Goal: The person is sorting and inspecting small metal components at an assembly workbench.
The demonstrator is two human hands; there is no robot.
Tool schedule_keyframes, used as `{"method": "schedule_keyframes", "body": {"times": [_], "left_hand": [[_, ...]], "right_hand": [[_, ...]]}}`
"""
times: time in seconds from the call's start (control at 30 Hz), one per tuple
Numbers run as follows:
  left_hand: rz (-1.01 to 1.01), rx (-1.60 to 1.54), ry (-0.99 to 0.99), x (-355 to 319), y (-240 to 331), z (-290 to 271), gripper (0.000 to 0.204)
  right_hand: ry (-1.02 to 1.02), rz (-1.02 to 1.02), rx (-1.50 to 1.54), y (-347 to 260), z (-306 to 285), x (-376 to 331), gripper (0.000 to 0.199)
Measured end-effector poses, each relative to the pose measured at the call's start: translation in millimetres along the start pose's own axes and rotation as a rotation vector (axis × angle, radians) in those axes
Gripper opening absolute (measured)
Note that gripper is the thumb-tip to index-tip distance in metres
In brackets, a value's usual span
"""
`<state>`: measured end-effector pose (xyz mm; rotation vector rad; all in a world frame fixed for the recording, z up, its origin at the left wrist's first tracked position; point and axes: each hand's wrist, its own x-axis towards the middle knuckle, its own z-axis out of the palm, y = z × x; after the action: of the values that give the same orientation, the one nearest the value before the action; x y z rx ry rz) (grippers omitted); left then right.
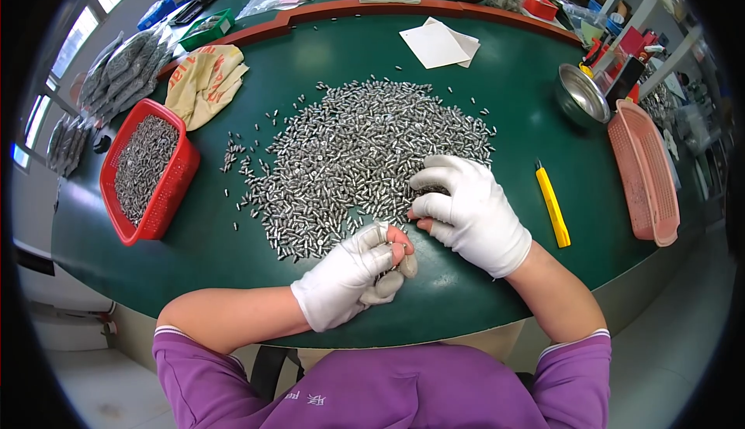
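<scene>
A wide heap of small silver metal pieces (365,150) covers the middle of the green table (512,95). My left hand (353,278), in a white glove with bare fingertips, is curled at the heap's near edge and cups several pieces. My right hand (469,212), also in a white glove, rests with fingers bent on the heap's near right edge, touching the pieces, right beside my left fingertips.
A red basket (147,173) full of the same pieces stands at the left, a pink basket (644,173) at the right. A yellow utility knife (552,205) lies right of my right hand. A steel bowl (582,95), white paper (441,43) and a folded bag (203,81) lie farther back.
</scene>
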<state>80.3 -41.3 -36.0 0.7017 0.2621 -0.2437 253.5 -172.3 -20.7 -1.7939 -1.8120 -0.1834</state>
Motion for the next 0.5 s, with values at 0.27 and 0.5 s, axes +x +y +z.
{"method": "schedule_keyframes", "body": {"times": [0.27,0.5], "left_hand": [[-0.003,-0.032,-0.045,-1.5,0.9,-1.7,0.014],[0.007,-0.031,-0.008,-0.9,-0.8,0.3,0.015]], "right_hand": [[-0.03,-0.014,-0.05,-3.2,0.8,-0.7,0.018],[-0.015,0.087,0.333,-4.1,-3.1,-2.6,0.019]]}}
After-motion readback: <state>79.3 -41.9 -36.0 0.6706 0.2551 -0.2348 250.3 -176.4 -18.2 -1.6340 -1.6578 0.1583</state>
